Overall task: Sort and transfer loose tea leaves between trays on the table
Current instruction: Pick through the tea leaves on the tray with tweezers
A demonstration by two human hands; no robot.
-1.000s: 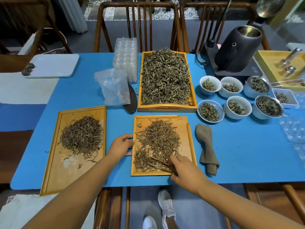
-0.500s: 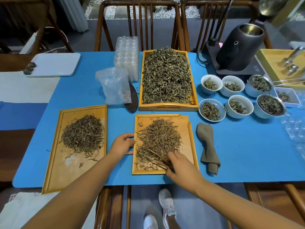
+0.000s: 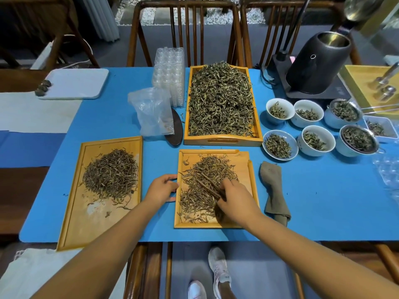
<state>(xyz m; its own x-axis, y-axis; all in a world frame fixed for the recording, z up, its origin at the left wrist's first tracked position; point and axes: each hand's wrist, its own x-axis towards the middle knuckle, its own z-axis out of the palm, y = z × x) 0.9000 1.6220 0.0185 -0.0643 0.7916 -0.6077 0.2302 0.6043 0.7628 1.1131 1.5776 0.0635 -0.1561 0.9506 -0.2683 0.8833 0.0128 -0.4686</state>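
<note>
A small wooden tray (image 3: 248,169) lies in front of me with loose tea leaves (image 3: 207,169) spread over it. My right hand (image 3: 235,199) is shut on wooden tweezers (image 3: 208,184), whose tips rest among the leaves. My left hand (image 3: 160,187) holds the tray's left edge, fingers curled around it. To the left, a longer wooden tray (image 3: 73,212) carries a heap of sorted leaves (image 3: 111,174). Behind the small tray stands a deep wooden tray (image 3: 222,141) piled with tea (image 3: 220,100).
A folded brown cloth (image 3: 274,188) lies right of the small tray. Several bowls of tea (image 3: 278,145) and a black kettle (image 3: 319,63) stand at the right. A plastic bag (image 3: 152,111), a dark scoop (image 3: 176,130) and clear plastic trays (image 3: 169,74) sit at centre-left. A white board (image 3: 75,83) is far left.
My right hand with the tweezers has moved up and forward over the small tray, deeper into the leaves. My left hand has stayed on the tray's edge.
</note>
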